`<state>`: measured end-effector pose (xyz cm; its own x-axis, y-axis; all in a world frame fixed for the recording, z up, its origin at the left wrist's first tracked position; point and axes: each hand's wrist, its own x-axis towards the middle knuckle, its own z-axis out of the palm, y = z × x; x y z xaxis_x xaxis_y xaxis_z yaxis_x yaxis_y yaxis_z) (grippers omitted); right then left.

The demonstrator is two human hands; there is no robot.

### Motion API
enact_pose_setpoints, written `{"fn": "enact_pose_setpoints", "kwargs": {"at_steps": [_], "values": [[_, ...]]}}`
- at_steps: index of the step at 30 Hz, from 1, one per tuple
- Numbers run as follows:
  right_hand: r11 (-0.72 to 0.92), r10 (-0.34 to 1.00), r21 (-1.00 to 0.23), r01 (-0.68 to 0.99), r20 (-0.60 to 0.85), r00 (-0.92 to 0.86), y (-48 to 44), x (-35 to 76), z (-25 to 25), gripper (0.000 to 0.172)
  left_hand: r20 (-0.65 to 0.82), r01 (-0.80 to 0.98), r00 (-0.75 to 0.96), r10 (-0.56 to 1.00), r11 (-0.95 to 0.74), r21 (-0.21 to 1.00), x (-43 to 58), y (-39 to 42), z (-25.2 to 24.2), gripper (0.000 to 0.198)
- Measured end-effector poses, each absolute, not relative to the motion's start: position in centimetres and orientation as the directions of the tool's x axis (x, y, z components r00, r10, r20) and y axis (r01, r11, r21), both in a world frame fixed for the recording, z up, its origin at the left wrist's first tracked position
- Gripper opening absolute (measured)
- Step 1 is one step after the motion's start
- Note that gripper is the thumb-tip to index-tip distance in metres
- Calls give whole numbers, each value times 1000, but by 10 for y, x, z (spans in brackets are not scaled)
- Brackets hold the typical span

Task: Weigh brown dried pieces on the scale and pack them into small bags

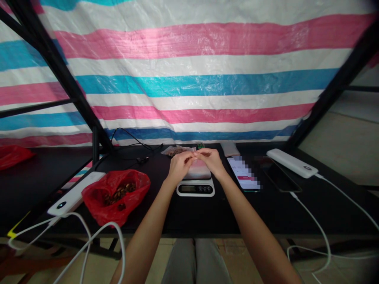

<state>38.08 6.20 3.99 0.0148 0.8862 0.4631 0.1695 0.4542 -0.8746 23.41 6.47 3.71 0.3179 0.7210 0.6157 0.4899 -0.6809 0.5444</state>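
My left hand (180, 165) and my right hand (211, 161) meet over a small digital scale (196, 188). Both hands are closed, fingertips pinching what looks like the edge of a small clear plastic bag (194, 154); most of it is hidden by the fingers. Beneath them the scale's pan (197, 172) has a pinkish sheen. Just behind my left hand lies a clear bag with brown bits (174, 150). Left of my left forearm, an open red plastic bag (134, 201) holds brown, nut-like pieces (121, 192).
Right of the scale lie a lit phone (241, 173), a dark phone (281, 175) and a white power bank (291, 163). Another white power bank (75, 193) with cables sits at the left. Striped sheeting (201, 85) hangs behind the black table (204, 221). A pale packet (230, 149) lies near the back.
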Motion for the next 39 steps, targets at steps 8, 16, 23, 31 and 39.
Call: {"fn": "enact_pose_setpoints", "kwargs": {"at_steps": [8, 16, 23, 31, 39], "values": [[465, 879, -862, 201, 477, 11, 65, 384, 37, 25, 568, 438, 381, 730, -683, 584, 234, 63, 40, 25], [432, 897, -883, 186, 441, 11, 67, 384, 33, 30, 563, 484, 366, 741, -668, 565, 232, 63, 40, 21], [423, 906, -892, 160, 412, -96, 59, 377, 40, 40, 611, 618, 211, 763, -588, 521, 232, 57, 43, 12], [432, 901, -886, 166, 434, -28, 59, 378, 42, 32, 623, 452, 259, 738, -663, 597, 232, 66, 40, 12], [427, 904, -895, 128, 426, -31, 61, 379, 41, 23, 555, 442, 346, 757, -653, 615, 231, 66, 39, 24]]}}
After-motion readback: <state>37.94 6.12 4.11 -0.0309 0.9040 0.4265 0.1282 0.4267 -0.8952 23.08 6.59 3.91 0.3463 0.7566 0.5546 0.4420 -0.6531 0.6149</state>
